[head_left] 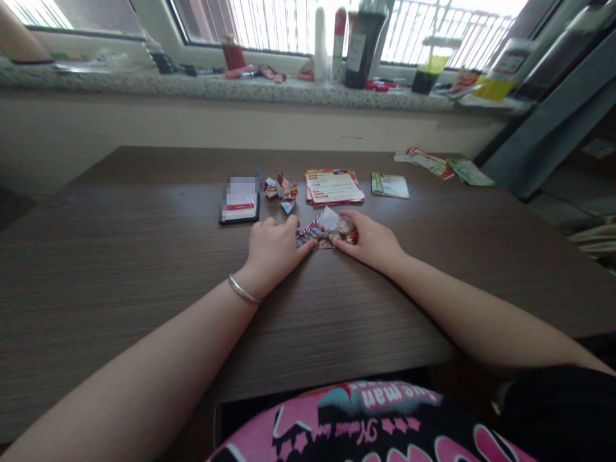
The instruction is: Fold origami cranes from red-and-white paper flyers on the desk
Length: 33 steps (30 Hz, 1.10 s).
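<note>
Between my hands is a folded piece of printed paper (328, 230), colourful with pictures and a pale peak at its top. My left hand (275, 246) grips its left end, thumb at the near edge and fingers curled behind. My right hand (373, 240) pinches the right end the same way. A silver bangle (244, 290) circles my left wrist. Just beyond my left hand lie several small folded paper pieces (282, 190). To their left is a dark-edged phone (239, 204), its screen partly blurred out. A stack of printed cards (333, 187) lies beyond the paper I hold.
A smaller green-edged stack of cards (389, 185) lies right of the larger one. More leaflets (428, 162) spread along the far right of the brown table (144, 256). Bottles and a dark container (364, 48) crowd the stone windowsill (289, 92). Another person's arm (22, 38) shows at upper left.
</note>
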Available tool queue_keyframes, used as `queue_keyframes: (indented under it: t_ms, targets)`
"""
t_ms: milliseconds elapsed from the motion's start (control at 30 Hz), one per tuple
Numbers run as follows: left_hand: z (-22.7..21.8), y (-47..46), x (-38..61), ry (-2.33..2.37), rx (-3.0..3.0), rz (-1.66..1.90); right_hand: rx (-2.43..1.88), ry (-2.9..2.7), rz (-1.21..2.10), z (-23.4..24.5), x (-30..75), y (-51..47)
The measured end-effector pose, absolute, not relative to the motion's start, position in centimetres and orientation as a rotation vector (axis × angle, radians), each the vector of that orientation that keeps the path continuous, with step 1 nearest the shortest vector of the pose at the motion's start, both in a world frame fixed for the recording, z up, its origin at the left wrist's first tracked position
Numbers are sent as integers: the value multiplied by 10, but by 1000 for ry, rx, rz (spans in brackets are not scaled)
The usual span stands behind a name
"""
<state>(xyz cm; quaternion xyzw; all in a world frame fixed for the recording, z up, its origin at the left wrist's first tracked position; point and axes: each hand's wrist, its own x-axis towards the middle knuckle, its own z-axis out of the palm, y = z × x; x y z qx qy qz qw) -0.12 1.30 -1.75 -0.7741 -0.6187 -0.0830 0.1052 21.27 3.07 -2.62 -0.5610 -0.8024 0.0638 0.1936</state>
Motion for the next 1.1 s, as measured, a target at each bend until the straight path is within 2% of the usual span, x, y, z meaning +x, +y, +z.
queue_keyframes:
  t_ms: [700,1100]
  targets:
    - [-28,28,-25,-1487,-2623,-84,-1661,-2429,-32,-29,234,32]
    - [-23,28,-29,-1519,-2727,-88,-1637,-2479,67,-27,250,35]
